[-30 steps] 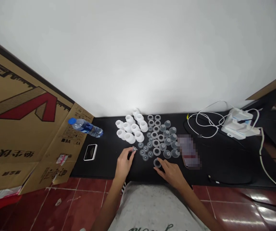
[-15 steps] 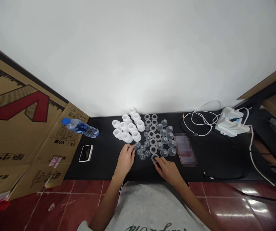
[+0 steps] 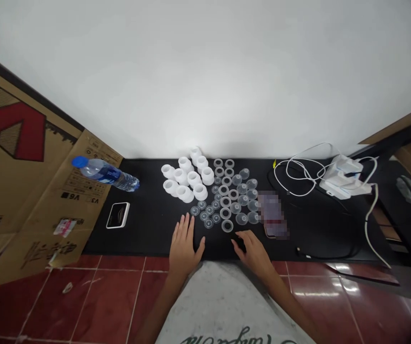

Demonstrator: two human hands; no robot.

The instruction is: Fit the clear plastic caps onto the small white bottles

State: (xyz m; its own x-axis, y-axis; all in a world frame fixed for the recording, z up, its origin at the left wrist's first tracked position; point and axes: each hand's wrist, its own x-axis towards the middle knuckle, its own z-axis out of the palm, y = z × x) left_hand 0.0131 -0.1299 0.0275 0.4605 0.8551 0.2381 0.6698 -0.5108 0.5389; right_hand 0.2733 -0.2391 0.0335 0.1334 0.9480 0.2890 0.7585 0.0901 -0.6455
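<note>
My left hand (image 3: 184, 243) lies flat and open on the black mat (image 3: 148, 229), fingers stretched toward a row of small clear plastic caps (image 3: 205, 216). My right hand (image 3: 252, 251) rests on the mat near its front edge, fingers loosely curved and apart, holding nothing. Just beyond its fingertips lies a clear ring-shaped cap (image 3: 227, 225). Behind it spread several more clear caps and rings (image 3: 239, 191). A cluster of white plastic cups (image 3: 187, 179) stands behind my left hand.
A water bottle (image 3: 105, 174) lies on a cardboard box (image 3: 22, 181) at the left. A small white device (image 3: 117, 215) sits on the mat. A phone (image 3: 273, 215) lies right of the caps. White cables and chargers (image 3: 338, 179) are at the far right. Red tile floor lies below.
Both hands have drawn back from the caps toward the mat's front edge. The left hand let go of a small clear cap and flattened. The right hand left the ring on the mat.
</note>
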